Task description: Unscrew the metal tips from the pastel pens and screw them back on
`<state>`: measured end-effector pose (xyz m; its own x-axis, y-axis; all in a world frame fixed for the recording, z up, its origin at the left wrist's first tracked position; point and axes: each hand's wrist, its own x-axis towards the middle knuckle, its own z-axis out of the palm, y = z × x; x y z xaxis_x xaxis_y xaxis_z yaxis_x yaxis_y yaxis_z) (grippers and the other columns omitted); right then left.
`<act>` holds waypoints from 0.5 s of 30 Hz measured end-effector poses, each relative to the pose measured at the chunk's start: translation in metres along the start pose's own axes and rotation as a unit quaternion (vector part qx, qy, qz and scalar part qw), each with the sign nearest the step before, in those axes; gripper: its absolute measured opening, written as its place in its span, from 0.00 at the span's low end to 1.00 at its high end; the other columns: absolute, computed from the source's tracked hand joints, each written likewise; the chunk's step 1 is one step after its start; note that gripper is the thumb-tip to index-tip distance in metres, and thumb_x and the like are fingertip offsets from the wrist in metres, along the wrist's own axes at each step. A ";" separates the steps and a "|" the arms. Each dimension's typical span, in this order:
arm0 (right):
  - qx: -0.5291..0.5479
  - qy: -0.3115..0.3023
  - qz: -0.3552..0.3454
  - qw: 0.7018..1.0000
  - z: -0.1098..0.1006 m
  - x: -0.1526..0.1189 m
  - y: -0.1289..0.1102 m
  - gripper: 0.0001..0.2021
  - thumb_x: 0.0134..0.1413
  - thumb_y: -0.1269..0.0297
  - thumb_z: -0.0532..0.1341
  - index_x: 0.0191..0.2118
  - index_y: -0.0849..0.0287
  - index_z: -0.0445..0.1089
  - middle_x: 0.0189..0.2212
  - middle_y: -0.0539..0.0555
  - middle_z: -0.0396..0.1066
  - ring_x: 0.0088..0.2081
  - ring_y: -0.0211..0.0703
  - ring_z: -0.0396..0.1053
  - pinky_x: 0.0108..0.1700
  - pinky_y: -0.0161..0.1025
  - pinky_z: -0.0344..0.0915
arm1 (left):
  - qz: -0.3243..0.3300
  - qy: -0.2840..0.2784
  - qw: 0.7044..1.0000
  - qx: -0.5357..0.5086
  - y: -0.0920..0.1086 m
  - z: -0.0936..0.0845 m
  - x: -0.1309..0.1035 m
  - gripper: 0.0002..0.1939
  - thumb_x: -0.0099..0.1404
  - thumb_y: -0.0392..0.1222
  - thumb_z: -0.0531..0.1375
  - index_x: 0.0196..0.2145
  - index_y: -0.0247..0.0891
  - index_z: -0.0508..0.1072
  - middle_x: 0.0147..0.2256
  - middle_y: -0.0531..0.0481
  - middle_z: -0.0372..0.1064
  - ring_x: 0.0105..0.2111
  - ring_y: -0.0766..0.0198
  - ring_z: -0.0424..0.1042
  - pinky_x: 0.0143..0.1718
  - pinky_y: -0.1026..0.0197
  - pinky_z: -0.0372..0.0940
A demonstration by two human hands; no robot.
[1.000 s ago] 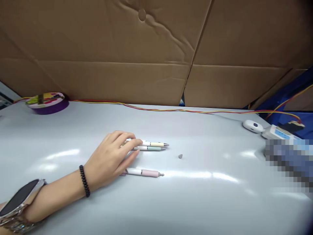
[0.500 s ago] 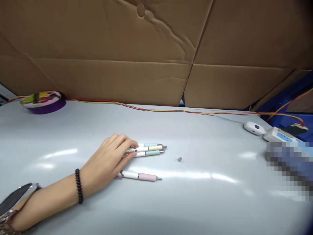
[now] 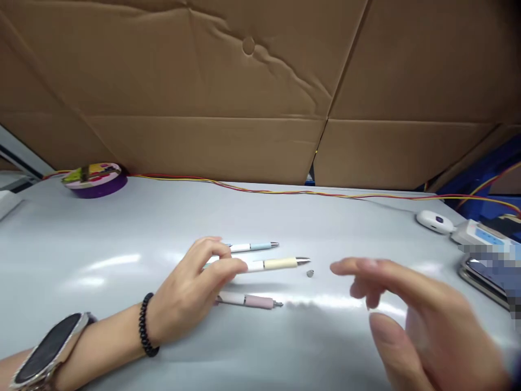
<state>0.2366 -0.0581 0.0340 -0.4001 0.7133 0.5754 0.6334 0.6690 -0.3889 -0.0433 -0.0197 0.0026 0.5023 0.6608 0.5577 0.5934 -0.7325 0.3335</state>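
Observation:
My left hand [image 3: 203, 285] grips a white pen with a cream-yellow barrel section [image 3: 280, 263] between thumb and fingers, its metal tip pointing right. Behind it lies a white pen with a light-blue grip [image 3: 260, 246]. A greenish sliver of another pen shows by my left fingers, the rest hidden. Nearer me, a pen with a pink grip [image 3: 259, 302] lies partly under my left hand; its narrow inner tip is bare. A small metal cone-shaped piece [image 3: 310, 273] rests just beyond the yellow pen's tip. My right hand [image 3: 423, 315] hovers to the right, thumb and forefinger apart, empty.
A round purple tin [image 3: 100, 188] with a colourful lid stands at the back left. Red and yellow wires [image 3: 260, 191] run along the back edge below a cardboard wall [image 3: 203, 144]. At right are a white plugged-in device [image 3: 434, 221], a power strip [image 3: 474, 233] and a phone [image 3: 488, 279].
My left hand has drawn the yellow pen away from the blue and green ones, rightward and nearer me. My right hand has come in from the right. The view has shifted slightly.

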 end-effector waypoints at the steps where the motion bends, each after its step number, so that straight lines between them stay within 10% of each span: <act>1: 0.011 0.001 0.000 1.000 0.004 0.007 0.000 0.13 0.67 0.58 0.46 0.48 0.55 0.62 0.34 0.56 0.71 0.28 0.41 0.68 0.29 0.38 0.67 | -0.001 -0.001 0.999 -0.043 0.005 -0.001 -0.003 0.12 0.66 0.28 0.49 0.41 0.44 0.64 0.32 0.51 0.63 0.32 0.61 0.67 0.36 0.58 0.63; 5: 0.070 -0.098 -0.028 0.992 0.015 0.014 -0.005 0.21 0.69 0.63 0.39 0.25 0.55 0.56 0.16 0.47 0.58 0.17 0.36 0.56 0.19 0.34 0.56 | -0.007 -0.039 0.984 -0.172 0.025 0.000 -0.017 0.06 0.66 0.35 0.53 0.39 0.46 0.60 0.23 0.57 0.61 0.24 0.62 0.69 0.25 0.64 0.63; 10: 0.110 -0.078 -0.053 0.989 0.011 0.010 -0.014 0.22 0.70 0.62 0.37 0.23 0.55 0.52 0.13 0.45 0.56 0.15 0.35 0.53 0.19 0.34 0.53 | 0.042 -0.031 0.984 -0.172 0.037 0.002 -0.025 0.13 0.71 0.39 0.50 0.51 0.49 0.53 0.33 0.50 0.61 0.29 0.60 0.69 0.29 0.61 0.66; 15: 0.032 -0.090 -0.112 0.989 0.006 0.014 -0.016 0.23 0.69 0.61 0.41 0.22 0.56 0.56 0.12 0.47 0.58 0.15 0.35 0.56 0.18 0.36 0.52 | -0.007 -0.145 0.973 -0.182 0.042 -0.004 -0.015 0.06 0.74 0.44 0.47 0.40 0.43 0.59 0.30 0.52 0.64 0.25 0.64 0.66 0.25 0.65 0.63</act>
<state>0.2171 -0.0571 0.0442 -0.6408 0.5682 0.5164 0.4752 0.8218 -0.3145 -0.0285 -0.0607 0.0112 0.6827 0.6515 0.3309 0.3664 -0.6970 0.6164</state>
